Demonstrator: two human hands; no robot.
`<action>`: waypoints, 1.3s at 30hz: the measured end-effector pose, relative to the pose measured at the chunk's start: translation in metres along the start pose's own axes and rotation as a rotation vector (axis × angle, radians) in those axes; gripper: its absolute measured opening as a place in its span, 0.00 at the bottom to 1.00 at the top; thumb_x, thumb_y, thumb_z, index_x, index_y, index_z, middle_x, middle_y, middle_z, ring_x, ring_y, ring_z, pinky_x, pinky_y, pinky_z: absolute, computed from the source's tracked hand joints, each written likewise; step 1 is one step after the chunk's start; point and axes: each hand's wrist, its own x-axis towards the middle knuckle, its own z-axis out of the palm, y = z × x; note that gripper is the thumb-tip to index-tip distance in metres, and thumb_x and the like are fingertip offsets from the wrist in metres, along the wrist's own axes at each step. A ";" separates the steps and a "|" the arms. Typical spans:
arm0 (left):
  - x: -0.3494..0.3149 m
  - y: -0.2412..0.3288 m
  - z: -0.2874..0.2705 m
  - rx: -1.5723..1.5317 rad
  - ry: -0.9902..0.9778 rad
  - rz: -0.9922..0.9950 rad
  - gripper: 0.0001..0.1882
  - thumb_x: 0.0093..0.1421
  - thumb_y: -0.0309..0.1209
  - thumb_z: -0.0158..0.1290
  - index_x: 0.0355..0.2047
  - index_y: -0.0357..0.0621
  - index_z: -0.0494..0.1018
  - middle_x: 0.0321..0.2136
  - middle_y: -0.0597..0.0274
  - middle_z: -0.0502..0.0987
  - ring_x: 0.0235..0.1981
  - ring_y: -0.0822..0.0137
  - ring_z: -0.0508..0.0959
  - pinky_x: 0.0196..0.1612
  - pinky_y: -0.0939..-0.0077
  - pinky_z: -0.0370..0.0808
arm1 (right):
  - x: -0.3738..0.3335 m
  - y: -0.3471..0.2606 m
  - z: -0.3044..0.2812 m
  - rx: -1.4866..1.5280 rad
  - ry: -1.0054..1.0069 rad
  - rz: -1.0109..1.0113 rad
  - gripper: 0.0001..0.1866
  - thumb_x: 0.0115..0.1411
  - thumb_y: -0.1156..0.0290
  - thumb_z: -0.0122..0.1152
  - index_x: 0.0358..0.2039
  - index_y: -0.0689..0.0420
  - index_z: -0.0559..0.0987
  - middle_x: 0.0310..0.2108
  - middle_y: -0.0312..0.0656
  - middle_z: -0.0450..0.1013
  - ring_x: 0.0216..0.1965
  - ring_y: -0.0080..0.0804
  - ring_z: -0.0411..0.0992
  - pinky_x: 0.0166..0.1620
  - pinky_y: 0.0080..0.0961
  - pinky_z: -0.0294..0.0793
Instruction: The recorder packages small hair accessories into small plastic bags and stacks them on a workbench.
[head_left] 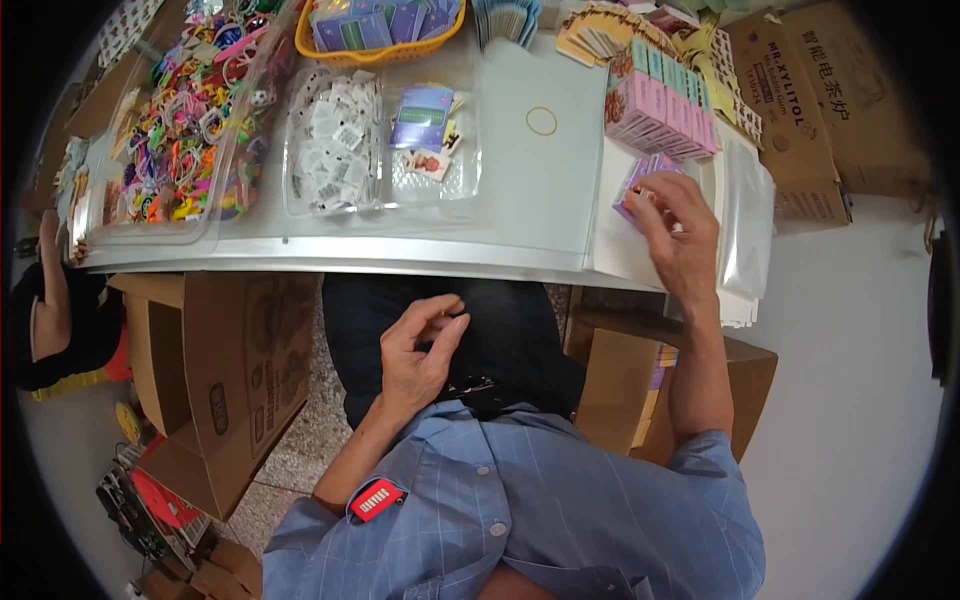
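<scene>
My right hand point(684, 240) is over the right part of the table, its fingers bent and thumb drawn in against a small purple box point(655, 163). Small orange-red bits show at the fingertips, but what they pinch is mostly hidden. Just beyond it stands a row of pink and green boxes point(660, 112). My left hand point(418, 350) hovers above my lap, in front of the table edge. Its fingers are loosely curled, a gap shows between thumb and forefinger, and nothing is visible in it.
Clear trays hold white packets point(335, 140) and purple cards point(422, 118). Left of them is a tub of colourful trinkets point(200, 120); behind, a yellow basket point(385, 52). A rubber band point(541, 121) lies mid-table. Plastic bags point(748, 220) line the right edge. Cartons point(235, 370) stand below; another person's arm point(52, 290) is far left.
</scene>
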 end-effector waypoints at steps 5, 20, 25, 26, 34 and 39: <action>0.000 -0.037 -0.010 0.041 -0.014 -0.098 0.12 0.62 0.24 0.61 0.45 0.35 0.78 0.34 0.61 0.81 0.31 0.77 0.78 0.34 0.84 0.76 | 0.071 -0.024 0.040 -0.006 -0.038 -0.090 0.15 0.59 0.71 0.68 0.45 0.62 0.80 0.40 0.43 0.77 0.31 0.28 0.73 0.35 0.25 0.75; 0.009 -0.082 -0.030 -0.196 0.002 -0.435 0.14 0.66 0.30 0.58 0.48 0.34 0.75 0.34 0.60 0.81 0.31 0.73 0.80 0.33 0.79 0.81 | 0.295 0.051 0.071 0.288 -0.041 0.267 0.19 0.64 0.56 0.63 0.44 0.61 0.80 0.34 0.38 0.78 0.32 0.25 0.78 0.31 0.22 0.77; 0.016 -0.086 -0.030 -0.200 0.007 -0.460 0.14 0.66 0.29 0.59 0.47 0.33 0.76 0.31 0.62 0.80 0.30 0.74 0.80 0.32 0.80 0.80 | 0.321 0.077 0.081 0.101 -0.099 0.224 0.22 0.63 0.53 0.65 0.44 0.62 0.79 0.34 0.38 0.76 0.32 0.26 0.76 0.32 0.24 0.76; 0.020 -0.086 -0.031 -0.219 0.012 -0.461 0.13 0.66 0.29 0.59 0.47 0.33 0.76 0.31 0.62 0.80 0.30 0.74 0.80 0.32 0.80 0.80 | 0.325 0.074 0.082 0.104 -0.129 0.237 0.25 0.62 0.50 0.65 0.45 0.62 0.79 0.36 0.39 0.76 0.33 0.27 0.76 0.33 0.25 0.76; 0.021 -0.095 -0.035 -0.198 0.004 -0.492 0.12 0.67 0.30 0.58 0.45 0.33 0.77 0.32 0.60 0.81 0.30 0.74 0.80 0.32 0.79 0.80 | 0.357 0.050 0.109 0.032 -0.266 0.255 0.42 0.60 0.37 0.57 0.59 0.65 0.73 0.54 0.57 0.74 0.54 0.46 0.74 0.55 0.37 0.73; 0.029 -0.093 -0.028 -0.205 -0.016 -0.494 0.11 0.67 0.29 0.57 0.44 0.33 0.77 0.32 0.60 0.81 0.30 0.74 0.80 0.32 0.79 0.80 | 0.378 0.107 0.144 0.093 -0.134 0.180 0.48 0.61 0.35 0.51 0.64 0.68 0.67 0.61 0.64 0.67 0.64 0.50 0.67 0.66 0.34 0.61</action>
